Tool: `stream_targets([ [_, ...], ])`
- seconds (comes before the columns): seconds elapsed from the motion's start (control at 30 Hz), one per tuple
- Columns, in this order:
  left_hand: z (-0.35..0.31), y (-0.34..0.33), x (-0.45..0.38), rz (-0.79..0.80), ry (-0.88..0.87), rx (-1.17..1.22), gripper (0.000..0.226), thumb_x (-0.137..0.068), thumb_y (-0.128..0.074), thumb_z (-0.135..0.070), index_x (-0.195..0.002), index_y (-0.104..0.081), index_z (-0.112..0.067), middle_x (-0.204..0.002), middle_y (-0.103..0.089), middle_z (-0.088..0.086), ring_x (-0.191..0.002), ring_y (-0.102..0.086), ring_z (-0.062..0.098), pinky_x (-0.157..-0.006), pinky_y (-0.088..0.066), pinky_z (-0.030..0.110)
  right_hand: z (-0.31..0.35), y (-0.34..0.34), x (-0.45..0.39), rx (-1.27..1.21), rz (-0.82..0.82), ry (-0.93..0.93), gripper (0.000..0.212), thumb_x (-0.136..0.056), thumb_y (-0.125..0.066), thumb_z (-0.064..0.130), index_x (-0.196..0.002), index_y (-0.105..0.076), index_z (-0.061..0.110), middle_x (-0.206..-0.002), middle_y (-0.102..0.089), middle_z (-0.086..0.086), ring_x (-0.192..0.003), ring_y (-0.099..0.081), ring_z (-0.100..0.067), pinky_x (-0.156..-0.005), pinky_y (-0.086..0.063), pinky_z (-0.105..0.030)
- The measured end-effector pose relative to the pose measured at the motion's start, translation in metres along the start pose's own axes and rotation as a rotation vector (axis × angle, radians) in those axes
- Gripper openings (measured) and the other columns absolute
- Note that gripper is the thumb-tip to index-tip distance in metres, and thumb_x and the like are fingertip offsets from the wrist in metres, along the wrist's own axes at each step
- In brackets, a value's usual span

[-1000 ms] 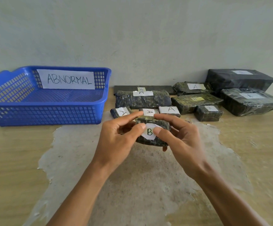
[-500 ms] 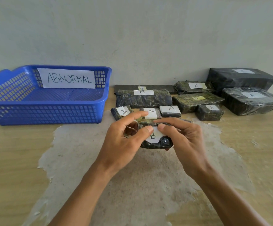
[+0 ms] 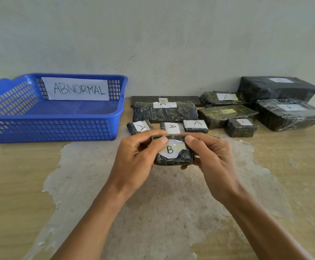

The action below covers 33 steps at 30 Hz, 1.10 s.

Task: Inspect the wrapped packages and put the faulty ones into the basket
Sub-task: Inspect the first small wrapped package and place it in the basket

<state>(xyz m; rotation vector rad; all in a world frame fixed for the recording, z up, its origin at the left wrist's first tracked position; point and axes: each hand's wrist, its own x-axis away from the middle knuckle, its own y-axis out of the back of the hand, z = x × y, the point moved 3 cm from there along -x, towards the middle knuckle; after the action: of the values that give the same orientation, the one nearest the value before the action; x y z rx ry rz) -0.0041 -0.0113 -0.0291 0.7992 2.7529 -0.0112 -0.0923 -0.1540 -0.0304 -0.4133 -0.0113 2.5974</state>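
A small dark wrapped package (image 3: pixel 173 158) with a white label marked B is held above the table at the centre. My left hand (image 3: pixel 136 158) grips its left end, thumb on the label's edge. My right hand (image 3: pixel 209 158) grips its right end, thumb on top. The blue plastic basket (image 3: pixel 59 128) with a paper sign reading ABNORMAL stands at the back left, with nothing visible inside. Several more wrapped packages lie behind my hands, among them small ones labelled A (image 3: pixel 195 125), a long one labelled C (image 3: pixel 164 113) and a flat one labelled B (image 3: pixel 226 113).
Two large black packages (image 3: pixel 277 88) (image 3: pixel 290 114) sit at the back right against the wall (image 3: pixel 153 44). The wooden table (image 3: pixel 12 184) has a worn pale patch (image 3: pixel 153 203) under my hands.
Both hands have kept hold of the B package and turned it slightly, so that its label faces me more squarely. The packages behind have not moved.
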Motion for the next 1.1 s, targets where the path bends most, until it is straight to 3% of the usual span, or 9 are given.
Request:
stream_targets([
  [0.1,0.0003,-0.0003,0.0006,0.092,0.032,-0.035,0.032,-0.086,-0.073,-0.025,-0.118,-0.072,-0.026,-0.092,-0.076,-0.003,-0.08,-0.07,0.009,-0.062,-0.054,0.021,-0.0002,0.0027,-0.0011,0.0,-0.028,-0.002,0.03,-0.102,-0.053,0.004,-0.089,-0.08,0.008,-0.077,-0.069,-0.023,-0.065,-0.06,-0.026,-0.05,-0.052,-0.034],
  [0.23,0.0028,-0.0002,-0.0002,0.154,0.084,0.017,0.059,-0.075,-0.072,-0.021,-0.132,-0.064,-0.027,-0.104,-0.075,-0.001,-0.088,-0.07,0.014,-0.068,-0.061,0.033,-0.0003,0.0034,-0.0017,-0.012,-0.042,-0.022,0.033,-0.102,-0.052,0.006,-0.088,-0.081,0.012,-0.078,-0.071,-0.017,-0.066,-0.061,-0.024,-0.05,-0.052,-0.034],
  [0.43,0.0027,0.0055,-0.0038,0.073,0.042,0.057,0.044,-0.085,-0.077,-0.009,-0.126,-0.068,-0.022,-0.099,-0.076,0.006,-0.086,-0.073,0.018,-0.066,-0.061,0.039,-0.0018,0.0032,-0.0022,-0.075,0.095,-0.084,0.023,-0.098,-0.057,0.017,-0.108,-0.078,0.016,-0.103,-0.075,-0.015,-0.091,-0.07,-0.03,-0.063,-0.057,-0.039],
  [0.53,0.0035,0.0065,-0.004,0.035,0.03,0.052,0.045,-0.08,-0.075,-0.019,-0.125,-0.069,-0.019,-0.1,-0.076,0.007,-0.084,-0.072,0.017,-0.062,-0.06,0.035,-0.005,0.0024,-0.0021,-0.082,0.175,-0.13,0.038,-0.085,-0.061,0.016,-0.12,-0.073,0.027,-0.115,-0.074,-0.011,-0.1,-0.071,-0.035,-0.069,-0.06,-0.042],
  [0.6,0.0029,0.0066,-0.0042,0.027,0.017,0.038,0.043,-0.08,-0.072,-0.022,-0.123,-0.07,-0.019,-0.1,-0.077,0.006,-0.084,-0.072,0.017,-0.061,-0.059,0.035,-0.0064,0.0023,-0.0018,-0.076,0.18,-0.137,0.043,-0.083,-0.062,0.014,-0.122,-0.071,0.029,-0.114,-0.074,-0.011,-0.094,-0.072,-0.036,-0.069,-0.06,-0.042],
  [0.87,0.0033,0.0061,-0.004,0.051,0.019,0.02,0.048,-0.078,-0.074,-0.026,-0.125,-0.069,-0.023,-0.098,-0.074,0.012,-0.082,-0.07,0.017,-0.062,-0.057,0.031,-0.0092,0.0017,-0.0037,-0.099,0.123,-0.123,0.034,-0.081,-0.059,0.01,-0.111,-0.074,0.013,-0.094,-0.074,-0.017,-0.07,-0.064,-0.029,-0.064,-0.057,-0.035],
  [1.0,0.0019,0.003,-0.0024,0.12,0.007,-0.009,0.053,-0.075,-0.079,-0.025,-0.126,-0.066,-0.03,-0.103,-0.076,-0.003,-0.093,-0.069,0.013,-0.073,-0.055,0.028,-0.0095,0.0014,-0.0041,-0.099,0.117,-0.123,0.03,-0.082,-0.059,0.01,-0.106,-0.076,0.014,-0.086,-0.073,-0.013,-0.067,-0.063,-0.027,-0.063,-0.057,-0.035],
  [1.1,0.0015,0.0017,-0.0024,0.105,-0.002,-0.008,0.047,-0.083,-0.079,-0.014,-0.121,-0.065,-0.037,-0.102,-0.076,-0.006,-0.092,-0.07,0.011,-0.071,-0.056,0.028,-0.0078,0.0015,-0.0027,-0.061,0.122,-0.125,0.032,-0.083,-0.061,0.014,-0.111,-0.074,0.014,-0.092,-0.074,-0.011,-0.069,-0.064,-0.027,-0.061,-0.057,-0.037],
])
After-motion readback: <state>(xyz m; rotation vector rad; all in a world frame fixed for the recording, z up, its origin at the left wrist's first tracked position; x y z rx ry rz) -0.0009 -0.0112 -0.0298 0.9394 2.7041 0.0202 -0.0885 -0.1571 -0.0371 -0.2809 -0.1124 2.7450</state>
